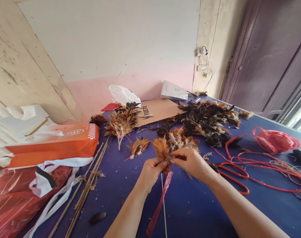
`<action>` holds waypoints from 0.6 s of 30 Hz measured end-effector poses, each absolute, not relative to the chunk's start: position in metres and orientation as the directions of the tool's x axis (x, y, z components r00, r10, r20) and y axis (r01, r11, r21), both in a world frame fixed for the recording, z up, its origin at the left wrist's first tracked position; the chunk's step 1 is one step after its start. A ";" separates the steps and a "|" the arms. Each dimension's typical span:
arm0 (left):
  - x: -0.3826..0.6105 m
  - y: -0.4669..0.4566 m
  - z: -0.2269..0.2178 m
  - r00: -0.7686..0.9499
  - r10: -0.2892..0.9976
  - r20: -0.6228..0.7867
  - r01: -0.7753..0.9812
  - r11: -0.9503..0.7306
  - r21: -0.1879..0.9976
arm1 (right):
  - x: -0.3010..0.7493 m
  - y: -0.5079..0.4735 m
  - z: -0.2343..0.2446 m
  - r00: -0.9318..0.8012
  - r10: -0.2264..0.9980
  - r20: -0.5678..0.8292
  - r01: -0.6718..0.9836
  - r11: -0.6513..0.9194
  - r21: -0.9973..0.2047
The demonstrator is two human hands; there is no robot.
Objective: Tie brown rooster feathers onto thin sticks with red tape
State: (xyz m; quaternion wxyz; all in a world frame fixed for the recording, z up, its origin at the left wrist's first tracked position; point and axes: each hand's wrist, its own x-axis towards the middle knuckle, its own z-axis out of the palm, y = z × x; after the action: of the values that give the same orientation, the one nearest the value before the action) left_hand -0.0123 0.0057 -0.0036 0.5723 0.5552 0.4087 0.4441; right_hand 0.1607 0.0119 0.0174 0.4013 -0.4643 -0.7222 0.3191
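Observation:
My left hand (152, 171) pinches the base of a small fan of orange-brown feathers (161, 148), which stands upright above the blue table (195, 205). Just to its right, my right hand (190, 161) has its fingers closed at the same feather base, touching the left hand. A red plastic strip (159, 204) hangs down from between the hands towards me, beside a thin pale stick (163, 205). What the right fingertips grip is too small to name.
Heaps of dark and brown feathers (205, 122) and a tied bunch (120, 124) lie beyond the hands. Red-handled scissors (230, 172) and red cord (274, 140) lie to the right. Thin sticks (87, 188), an orange bag (53, 143) and red plastic bags lie to the left.

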 end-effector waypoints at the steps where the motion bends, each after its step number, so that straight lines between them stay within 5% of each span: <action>1: -0.012 0.006 -0.003 0.268 0.963 0.028 -0.052 -0.015 0.999 | 0.160 0.011 0.018 -0.250 0.915 0.318 0.440 0.400 -0.804; 7: -0.011 0.005 -0.001 0.246 0.968 0.042 -0.033 -0.035 0.999 | 0.160 0.009 0.023 -0.310 0.864 0.397 0.533 0.504 -0.680; 13: -0.011 0.005 0.002 0.248 0.965 0.082 0.025 -0.091 0.996 | 0.160 0.010 0.020 -0.287 0.893 0.348 0.480 0.448 -0.754; 18: -0.011 0.005 0.001 0.258 0.959 0.115 0.030 -0.127 0.991 | 0.159 0.008 0.023 -0.322 0.857 0.403 0.495 0.515 -0.700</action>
State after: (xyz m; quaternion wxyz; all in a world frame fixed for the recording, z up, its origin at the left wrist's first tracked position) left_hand -0.0110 0.0048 0.0005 0.5172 0.6014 0.4112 0.4491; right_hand 0.1588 0.0080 0.0235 0.3882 -0.4338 -0.7790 0.2331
